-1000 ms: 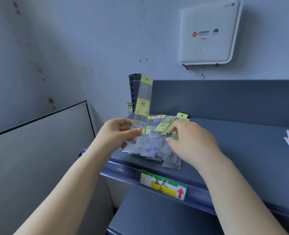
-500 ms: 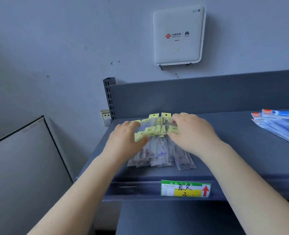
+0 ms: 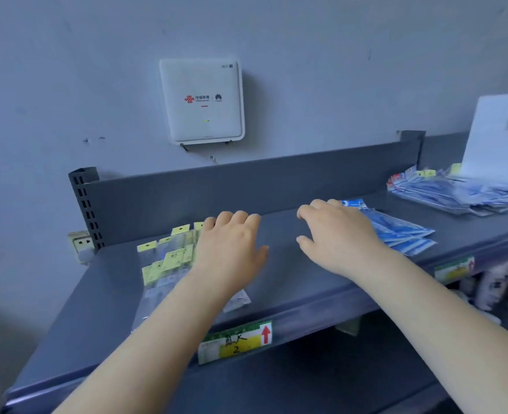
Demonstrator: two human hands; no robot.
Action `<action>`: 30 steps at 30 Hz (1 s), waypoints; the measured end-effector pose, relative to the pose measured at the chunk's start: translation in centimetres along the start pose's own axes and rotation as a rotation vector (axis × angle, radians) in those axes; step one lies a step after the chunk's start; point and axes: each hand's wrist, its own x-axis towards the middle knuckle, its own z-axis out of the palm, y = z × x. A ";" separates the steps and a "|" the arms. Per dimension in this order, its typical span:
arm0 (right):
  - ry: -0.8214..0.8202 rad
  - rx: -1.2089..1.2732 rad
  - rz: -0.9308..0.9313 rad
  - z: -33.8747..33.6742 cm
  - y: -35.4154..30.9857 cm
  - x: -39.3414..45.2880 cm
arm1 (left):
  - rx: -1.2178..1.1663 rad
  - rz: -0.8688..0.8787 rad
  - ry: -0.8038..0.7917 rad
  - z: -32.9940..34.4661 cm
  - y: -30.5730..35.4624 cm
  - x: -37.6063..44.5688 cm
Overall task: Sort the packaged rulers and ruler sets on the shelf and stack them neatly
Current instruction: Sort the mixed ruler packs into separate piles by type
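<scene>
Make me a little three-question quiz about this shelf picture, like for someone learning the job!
1. True or false: the left hand is holding up one ruler pack.
2. Which packs lie nearest the right hand? A) yellow-tagged packs B) blue packs C) the far right pile
3. Fill in: the shelf label has a red ____ pointing up.

Key: 1 false, both hands are open and hold nothing. 2 B. 3 arrow.
</scene>
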 end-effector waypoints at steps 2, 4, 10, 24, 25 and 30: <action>-0.020 -0.031 0.028 -0.3 2.3 -0.9 | -0.005 0.044 0.005 0.2 2.5 1.0; -0.033 -0.058 0.051 -0.5 4.9 -1.9 | -0.023 0.072 0.008 0.4 5.3 2.0; -0.067 -0.122 0.101 -1.1 14.0 -5.1 | -0.068 0.121 0.016 1.2 14.8 5.2; -0.102 -0.105 0.261 -2.6 33.5 -11.9 | -0.097 0.260 0.023 3.1 35.3 11.4; -0.102 -0.107 0.269 -2.5 34.6 -12.0 | -0.098 0.265 0.020 3.3 36.2 12.1; -0.102 -0.105 0.311 -1.8 39.2 -11.4 | -0.098 0.287 -0.023 4.7 39.6 15.6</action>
